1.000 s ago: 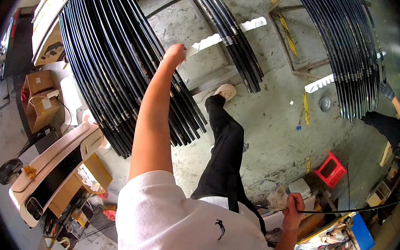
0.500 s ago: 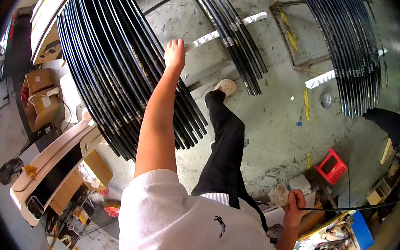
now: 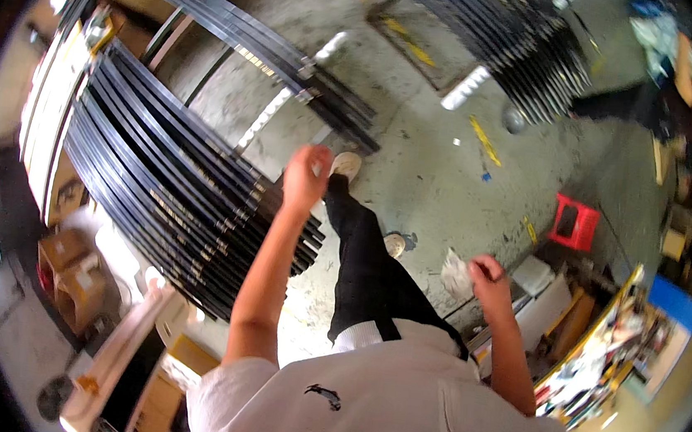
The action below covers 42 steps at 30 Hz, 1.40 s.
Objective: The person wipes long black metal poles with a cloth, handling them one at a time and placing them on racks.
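My left hand (image 3: pixel 306 177) is raised above the right edge of a thick row of black rods (image 3: pixel 159 165). It is smeared by motion, so its finger pose is unclear, and no rod shows in it. Off to the right, my right hand (image 3: pixel 491 284) has its fingers curled, with a crumpled whitish cloth (image 3: pixel 456 275) hanging at its fingertips. Beyond my left hand, a smaller group of black rods (image 3: pixel 253 53) rests across a white notched strip (image 3: pixel 263 121).
Another row of dark rods (image 3: pixel 504 40) lies at the far right, near a co-worker's arm (image 3: pixel 685 69). A red plastic stool (image 3: pixel 573 224) stands on the grey floor. At right is a cluttered workbench (image 3: pixel 599 357); cardboard boxes (image 3: pixel 73 277) sit at left.
The black rod that ran through my right hand no longer shows there. My right hand and the cloth have moved up and left in view. The whole view has turned, and the racks appear shifted left.
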Motion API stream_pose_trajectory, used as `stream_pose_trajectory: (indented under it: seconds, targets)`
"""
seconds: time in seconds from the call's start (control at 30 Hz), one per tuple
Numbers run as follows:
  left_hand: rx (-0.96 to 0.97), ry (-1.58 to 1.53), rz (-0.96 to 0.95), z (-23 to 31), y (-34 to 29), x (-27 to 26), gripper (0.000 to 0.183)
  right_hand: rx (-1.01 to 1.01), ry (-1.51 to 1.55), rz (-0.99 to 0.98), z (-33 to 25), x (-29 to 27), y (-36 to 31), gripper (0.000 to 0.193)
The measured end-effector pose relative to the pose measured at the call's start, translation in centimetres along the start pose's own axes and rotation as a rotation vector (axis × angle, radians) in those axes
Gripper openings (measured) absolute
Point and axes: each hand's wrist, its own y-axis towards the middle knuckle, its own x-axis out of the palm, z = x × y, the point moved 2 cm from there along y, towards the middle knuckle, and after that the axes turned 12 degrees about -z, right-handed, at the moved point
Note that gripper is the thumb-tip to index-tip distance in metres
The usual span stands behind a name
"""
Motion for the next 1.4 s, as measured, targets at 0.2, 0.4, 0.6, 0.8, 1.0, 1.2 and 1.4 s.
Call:
stream_pose_trajectory:
  seconds: [0.2,0.4,0.6,0.8,1.0,1.2,1.4]
  targets:
    - [0.256,-0.491,-0.713,16.1,-10.0,11.7,0.058,-0.22,0.152,-0.114,-0.5,-1.9,-2.1,0.015]
    - [-0.029,-0.803,-0.781,23.7,-14.6,14.8,0.024,-0.371,0.135,-0.132,-1.5,-5.2,-7.4,0.015]
    - [0.162,-0.717,-0.576,27.6,-16.4,14.3,0.013,-0.476,0.341,-0.142,0.5,-7.6,-12.2,0.015]
    - [0.186,-0.793,-0.577,30.1,-18.3,14.9,0.01,-0.617,0.225,-0.11,3.8,-9.6,-13.5,0.018]
    - [0.301,-0.484,-0.46,32.1,-20.0,15.9,0.012,-0.886,0.163,-0.08,5.8,-11.7,-15.6,0.028]
    - [0.413,-0.242,-0.488,33.5,-20.8,14.9,0.01,-0.904,0.196,-0.119,5.1,-12.6,-15.6,0.021]
    - [0.357,-0.082,-0.514,32.0,-20.2,14.4,0.012,-0.925,0.245,-0.051,5.8,-13.7,-16.7,0.02]
